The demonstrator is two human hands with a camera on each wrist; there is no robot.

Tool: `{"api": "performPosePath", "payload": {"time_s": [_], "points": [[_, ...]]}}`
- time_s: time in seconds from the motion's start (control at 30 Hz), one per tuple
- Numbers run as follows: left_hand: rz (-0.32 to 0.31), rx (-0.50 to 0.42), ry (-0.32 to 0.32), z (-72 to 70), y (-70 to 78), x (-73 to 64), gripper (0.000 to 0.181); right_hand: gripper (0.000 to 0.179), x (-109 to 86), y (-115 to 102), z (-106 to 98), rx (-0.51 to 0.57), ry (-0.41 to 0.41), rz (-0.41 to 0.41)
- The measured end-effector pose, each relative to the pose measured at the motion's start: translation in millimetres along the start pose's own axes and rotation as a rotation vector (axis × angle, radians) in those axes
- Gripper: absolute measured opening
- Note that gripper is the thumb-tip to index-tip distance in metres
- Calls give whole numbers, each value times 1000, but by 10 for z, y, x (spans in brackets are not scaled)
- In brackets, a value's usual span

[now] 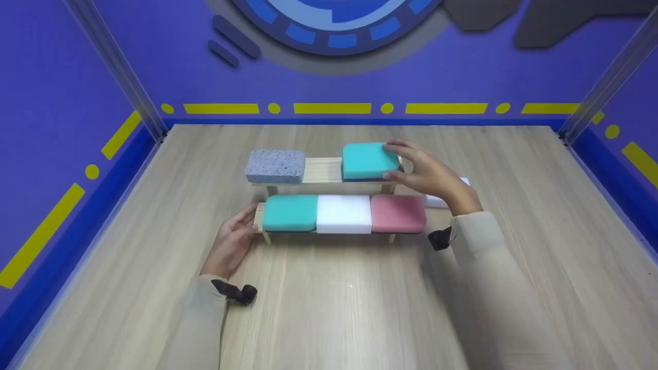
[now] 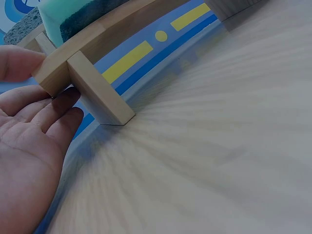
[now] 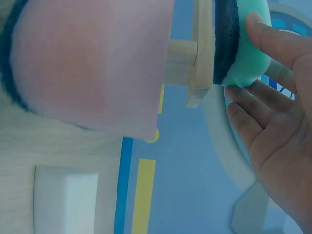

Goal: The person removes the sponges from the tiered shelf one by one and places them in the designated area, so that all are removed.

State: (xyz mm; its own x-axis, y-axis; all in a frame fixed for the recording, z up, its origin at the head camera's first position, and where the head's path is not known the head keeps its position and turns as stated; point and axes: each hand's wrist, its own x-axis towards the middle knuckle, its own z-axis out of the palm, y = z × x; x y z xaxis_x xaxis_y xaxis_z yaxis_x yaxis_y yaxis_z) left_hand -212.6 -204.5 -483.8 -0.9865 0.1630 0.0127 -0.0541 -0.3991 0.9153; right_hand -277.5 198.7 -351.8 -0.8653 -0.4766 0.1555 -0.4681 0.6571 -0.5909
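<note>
My right hand (image 1: 432, 177) grips the right side of a teal sponge (image 1: 367, 159), thumb near and fingers beyond. The sponge has a dark scouring layer (image 3: 226, 41) underneath and sits at the right end of the rear wooden shelf (image 1: 323, 170). With thumb above and fingers below, my left hand (image 1: 234, 241) pinches the left end of the front wooden shelf (image 2: 58, 68). That lower shelf bears a green sponge (image 1: 289, 213), a white sponge (image 1: 343, 214) and a pink sponge (image 1: 398, 213), side by side. Whether the two shelves are joined is hidden.
A speckled grey sponge (image 1: 275, 165) lies at the rear shelf's left end, with bare wood to its right. A white block (image 1: 436, 201) lies on the table (image 1: 318, 308) behind my right wrist. Blue panels (image 1: 329, 87) wall the back and sides.
</note>
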Motion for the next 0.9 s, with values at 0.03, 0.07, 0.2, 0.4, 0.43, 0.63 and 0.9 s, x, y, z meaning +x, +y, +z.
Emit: {"api": "performPosePath", "payload": {"time_s": [0.03, 0.07, 0.2, 0.4, 0.43, 0.63, 0.9], "points": [[-2, -2, 2, 0, 0, 0, 66, 63, -7, 8, -6, -1, 3, -2], [-3, 1, -1, -3, -1, 2, 66, 63, -13, 16, -11, -1, 4, -6], [-5, -6, 5, -6, -5, -3, 65, 63, -36, 44, -31, -1, 8, -14], [-3, -10, 2, -15, -10, -8, 65, 63, -71, 80, -56, 9, 7, 13], [-3, -5, 0, -16, -11, -7, 66, 62, -79, 86, -61, 9, 9, 13], [4, 18, -6, -10, -3, -2, 66, 62, -120, 119, -85, -1, 26, -6], [-5, 8, 12, 2, 0, -22, 65, 61, -158, 179, -122, -9, 44, -20]]}}
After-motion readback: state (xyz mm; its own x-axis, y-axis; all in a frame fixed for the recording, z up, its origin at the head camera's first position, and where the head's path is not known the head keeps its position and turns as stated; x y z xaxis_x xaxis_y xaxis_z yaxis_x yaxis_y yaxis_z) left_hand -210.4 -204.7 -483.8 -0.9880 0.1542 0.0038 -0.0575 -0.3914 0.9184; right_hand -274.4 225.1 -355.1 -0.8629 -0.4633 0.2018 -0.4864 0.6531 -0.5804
